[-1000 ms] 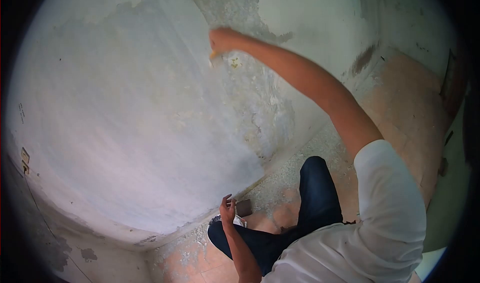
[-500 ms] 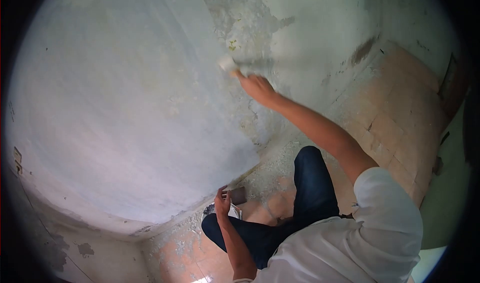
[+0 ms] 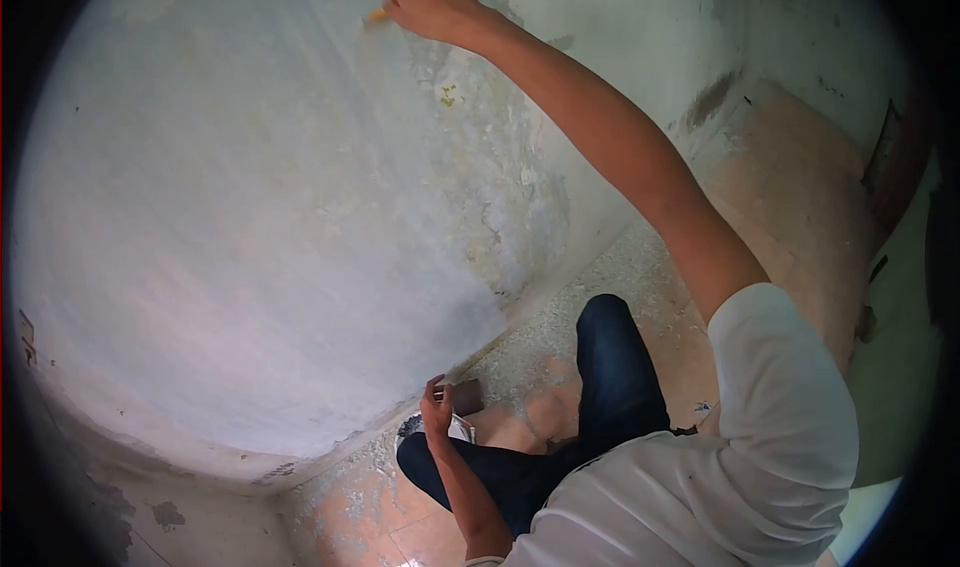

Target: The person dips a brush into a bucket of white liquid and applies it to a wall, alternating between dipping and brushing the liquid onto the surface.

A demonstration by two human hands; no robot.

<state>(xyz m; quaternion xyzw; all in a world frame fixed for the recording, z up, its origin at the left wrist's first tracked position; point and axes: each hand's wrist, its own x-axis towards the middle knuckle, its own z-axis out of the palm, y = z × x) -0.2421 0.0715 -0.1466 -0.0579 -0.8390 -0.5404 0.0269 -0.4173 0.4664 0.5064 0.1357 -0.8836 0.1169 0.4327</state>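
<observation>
My right hand [image 3: 425, 4] is raised high on the wall, closed around the yellowish handle of a paintbrush [image 3: 376, 16]. Its head is blurred against the plaster. A pale, smooth coat covers the left of the wall [image 3: 250, 217], while a rough, flaking strip [image 3: 490, 182] runs down beside it. My left hand [image 3: 436, 407] hangs by my bent knee, fingers loosely curled and apart, with nothing visible in them. Partly behind that hand and knee stands a white bucket [image 3: 461, 429]. A dark grey-brown block-like piece [image 3: 467, 397] lies beside the fingers.
Paint flakes [image 3: 560, 317] litter the floor along the wall's foot. Terracotta-coloured tiles [image 3: 790, 207] stretch away to the right. A small crumpled thing [image 3: 703, 408] lies right of my knee. At the left edge, a wall fitting [image 3: 27, 337] shows.
My right hand has moved up and left along the wall with the paintbrush, from the flaking strip's middle to near its top. My left hand has stayed by the knee.
</observation>
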